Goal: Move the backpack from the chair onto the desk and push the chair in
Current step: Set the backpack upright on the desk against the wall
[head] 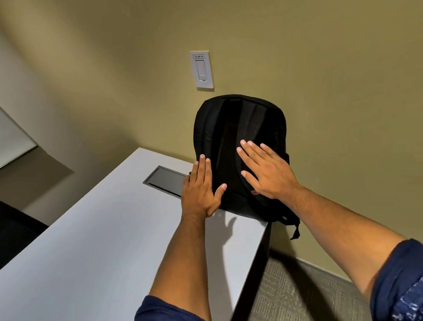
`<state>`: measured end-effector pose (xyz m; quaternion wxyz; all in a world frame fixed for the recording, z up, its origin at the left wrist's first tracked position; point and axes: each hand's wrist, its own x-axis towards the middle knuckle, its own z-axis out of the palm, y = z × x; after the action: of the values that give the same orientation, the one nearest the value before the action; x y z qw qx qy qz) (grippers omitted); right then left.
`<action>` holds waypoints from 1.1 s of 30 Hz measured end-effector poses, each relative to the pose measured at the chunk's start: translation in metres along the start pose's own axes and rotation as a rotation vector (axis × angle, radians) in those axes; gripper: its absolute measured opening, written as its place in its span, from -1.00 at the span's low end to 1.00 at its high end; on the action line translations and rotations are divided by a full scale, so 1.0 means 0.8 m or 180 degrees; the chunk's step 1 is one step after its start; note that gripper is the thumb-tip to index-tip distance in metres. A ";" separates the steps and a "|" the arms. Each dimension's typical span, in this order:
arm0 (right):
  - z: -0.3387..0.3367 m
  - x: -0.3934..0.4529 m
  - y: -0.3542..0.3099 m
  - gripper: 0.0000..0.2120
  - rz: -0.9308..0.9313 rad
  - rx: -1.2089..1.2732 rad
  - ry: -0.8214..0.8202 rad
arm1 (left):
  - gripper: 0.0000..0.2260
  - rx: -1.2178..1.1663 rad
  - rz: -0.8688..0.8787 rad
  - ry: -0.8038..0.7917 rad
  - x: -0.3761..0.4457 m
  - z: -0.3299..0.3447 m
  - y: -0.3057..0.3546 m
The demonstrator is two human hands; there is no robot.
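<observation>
The black backpack (240, 153) stands upright at the far corner of the white surface (90, 246), at about one o'clock from the person, with its strap side toward them and its back close to the wall (325, 75). Both hands lie flat against it: the left hand (200, 189) on its nine o'clock flank, the right hand (267, 171) spread over the straps, fingers (249, 149) wide and gripping nothing. To my eye this is the settling of the bag, so the job now is steadiness: press it gently toward twelve o'clock until it leans on the wall, then let go slowly and see that it holds. Its base sits very near the surface's three o'clock edge, and a loose strap (295, 227) already hangs over that side, so nudging it toward nine o'clock would be wise. Just beside the left hand, at ten o'clock, lies a recessed grey hatch (165, 180). A light switch (201, 70) sits on the wall above. The chair is not clearly in view; a dark shape (5, 227) at nine o'clock may be one
</observation>
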<state>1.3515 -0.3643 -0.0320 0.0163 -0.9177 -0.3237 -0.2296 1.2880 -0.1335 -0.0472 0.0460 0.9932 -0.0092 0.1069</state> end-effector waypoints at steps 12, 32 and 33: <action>0.007 -0.090 0.015 -0.38 0.0158 0.0375 -0.0252 | -0.27 0.0114 -0.0364 -0.0158 -0.091 0.030 0.075; 0.011 -0.248 0.022 -0.31 -0.0724 0.1083 -0.0652 | -0.30 0.0684 -0.1444 -0.0326 -0.296 -0.003 0.204; 0.008 -0.251 0.019 -0.31 -0.0730 0.1075 -0.0666 | -0.30 0.0680 -0.1476 -0.0297 -0.304 -0.007 0.204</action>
<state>1.2260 -0.4931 -0.1229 0.1098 -0.8780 -0.4596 -0.0760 1.0441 -0.2935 -0.0788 -0.0363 0.9718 0.2279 0.0479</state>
